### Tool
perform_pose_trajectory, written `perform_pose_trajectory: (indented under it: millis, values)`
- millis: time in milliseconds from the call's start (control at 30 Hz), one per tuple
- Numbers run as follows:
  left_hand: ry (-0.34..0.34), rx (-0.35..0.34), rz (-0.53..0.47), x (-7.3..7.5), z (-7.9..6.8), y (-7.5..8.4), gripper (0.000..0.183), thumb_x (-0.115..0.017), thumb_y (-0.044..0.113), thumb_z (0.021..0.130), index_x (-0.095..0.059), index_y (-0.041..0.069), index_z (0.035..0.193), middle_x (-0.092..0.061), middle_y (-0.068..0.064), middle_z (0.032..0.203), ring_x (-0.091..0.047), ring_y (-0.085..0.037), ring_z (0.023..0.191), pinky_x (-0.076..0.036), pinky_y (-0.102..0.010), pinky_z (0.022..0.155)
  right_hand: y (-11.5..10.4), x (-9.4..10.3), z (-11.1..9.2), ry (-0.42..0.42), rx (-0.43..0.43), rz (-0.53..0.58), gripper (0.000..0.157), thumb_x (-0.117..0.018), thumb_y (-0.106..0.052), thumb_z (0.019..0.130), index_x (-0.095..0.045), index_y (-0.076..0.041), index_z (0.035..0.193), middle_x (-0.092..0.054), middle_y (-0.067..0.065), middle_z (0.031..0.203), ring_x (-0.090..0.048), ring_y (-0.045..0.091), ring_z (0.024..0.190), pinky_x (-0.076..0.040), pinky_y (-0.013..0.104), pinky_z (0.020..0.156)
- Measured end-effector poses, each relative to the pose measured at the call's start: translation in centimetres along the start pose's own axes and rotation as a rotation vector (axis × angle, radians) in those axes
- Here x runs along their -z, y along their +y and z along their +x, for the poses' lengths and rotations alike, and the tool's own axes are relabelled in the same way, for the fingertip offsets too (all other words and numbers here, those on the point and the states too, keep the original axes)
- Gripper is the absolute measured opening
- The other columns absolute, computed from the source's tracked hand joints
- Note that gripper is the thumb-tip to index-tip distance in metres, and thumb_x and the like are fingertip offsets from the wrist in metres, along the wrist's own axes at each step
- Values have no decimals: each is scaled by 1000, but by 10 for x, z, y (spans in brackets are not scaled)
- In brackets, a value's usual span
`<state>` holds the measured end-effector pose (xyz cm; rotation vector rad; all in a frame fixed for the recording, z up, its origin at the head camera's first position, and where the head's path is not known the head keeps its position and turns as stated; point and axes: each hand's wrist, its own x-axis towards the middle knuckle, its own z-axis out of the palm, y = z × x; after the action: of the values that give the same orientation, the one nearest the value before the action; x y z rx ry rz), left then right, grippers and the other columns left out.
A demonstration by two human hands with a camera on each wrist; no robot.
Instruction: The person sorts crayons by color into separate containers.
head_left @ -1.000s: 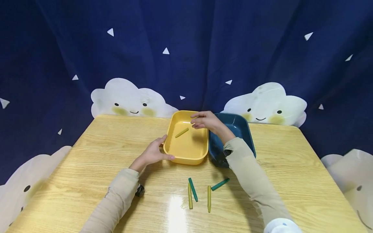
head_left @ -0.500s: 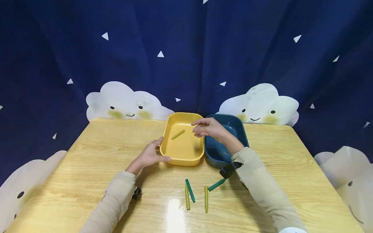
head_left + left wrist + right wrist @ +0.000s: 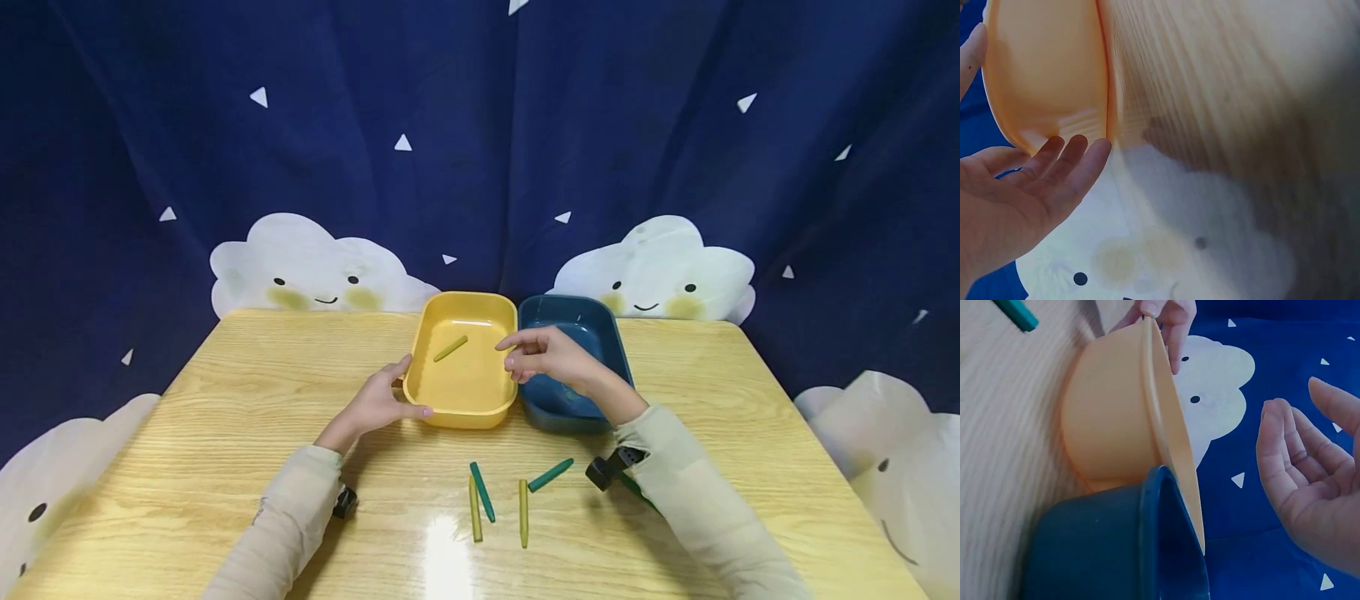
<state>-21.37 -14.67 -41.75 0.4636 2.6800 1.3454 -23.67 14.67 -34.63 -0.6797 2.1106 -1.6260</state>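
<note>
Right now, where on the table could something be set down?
Bare table lies left of the yellow tray and left hand, and right of the blue tray and right sleeve. Crowded: in front of the trays, among crayons.

The left arm (image 3: 288, 518) is stretched forward, the left hand (image 3: 373, 402) held low with thumb (image 3: 415, 412) spread well apart from nearly straight fingers (image 3: 1087, 167); the right arm (image 3: 697, 492) is angled inward, the right hand (image 3: 555, 358) raised, its fingers loosely bent, thumb apart

Room between yellow tray (image 3: 465, 387) and crayons (image 3: 482, 492); blue tray (image 3: 564, 422) blocks right.
</note>
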Motion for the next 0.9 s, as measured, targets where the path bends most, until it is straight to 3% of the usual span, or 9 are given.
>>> perform_pose_trajectory:
  millis: [300, 533, 800, 900]
  values:
    - [3, 6, 11, 0, 0, -1, 102, -83, 25, 65, -22, -10, 139, -36, -30, 135, -47, -34, 110, -36, -45, 95, 10, 1, -19, -114, 12, -9, 36, -61, -5, 86, -54, 11, 117, -63, 20, 85, -60, 19, 71, -52, 32, 66]
    - [-2, 24, 14, 0, 0, -1, 103, -83, 28, 65, -21, -9, 140, -34, -29, 137, -46, -33, 112, -35, -45, 97, 20, 2, -31, -233, 69, -25, 35, -62, -5, 85, -53, 15, 113, -65, 6, 80, -57, 14, 65, -50, 30, 64]
    - [-4, 33, 19, 0, 0, -2, 103, -83, 28, 65, -21, -8, 140, -33, -29, 137, -45, -34, 113, -33, -47, 98, 35, -3, -38, -393, 91, -23, 35, -62, -2, 84, -54, 14, 113, -56, 35, 78, -56, 13, 60, -50, 33, 58]
    - [-3, 34, 20, 0, 0, -1, 103, -83, 27, 65, -21, -8, 140, -33, -29, 137, -45, -35, 113, -33, -47, 98, 40, -7, -41, -436, 76, -27, 36, -63, -2, 83, -53, 16, 113, -55, 38, 78, -56, 13, 59, -49, 31, 55]
